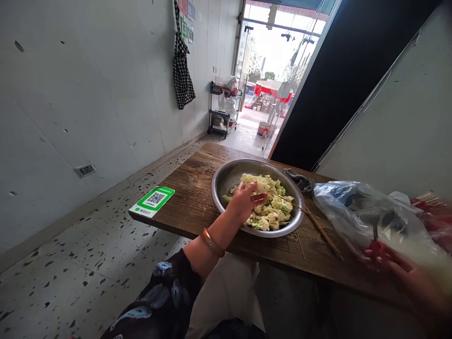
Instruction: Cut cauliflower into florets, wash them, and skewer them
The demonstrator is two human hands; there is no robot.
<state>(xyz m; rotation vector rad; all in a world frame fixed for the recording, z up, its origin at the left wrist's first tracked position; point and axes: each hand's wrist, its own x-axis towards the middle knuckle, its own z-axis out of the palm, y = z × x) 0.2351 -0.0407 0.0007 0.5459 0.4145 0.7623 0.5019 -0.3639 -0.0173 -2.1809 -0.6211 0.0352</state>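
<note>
A wide metal bowl (221, 176) of cut cauliflower (273, 216) stands on the wooden table. Over its near left side, my left hand (246, 200) is closed around a pale cauliflower piece (259, 180), fingers partly curled. A thin skewer (287, 200) lies across the florets and the bowl's right rim. At the far right, my right hand (399, 266) is smeared by motion. It grips red-handled scissors (379, 249), whose short dark metal part points up. Behind this hand is a clear plastic bag (342, 207).
Bamboo skewers (323, 233) lie right of the bowl, near a dark grey cloth (298, 179). A green QR-code card (151, 201) sits at the table's left corner. More skewers (429, 198) stick out by a red bag. A wheeled cart (221, 113) stands near the glass door.
</note>
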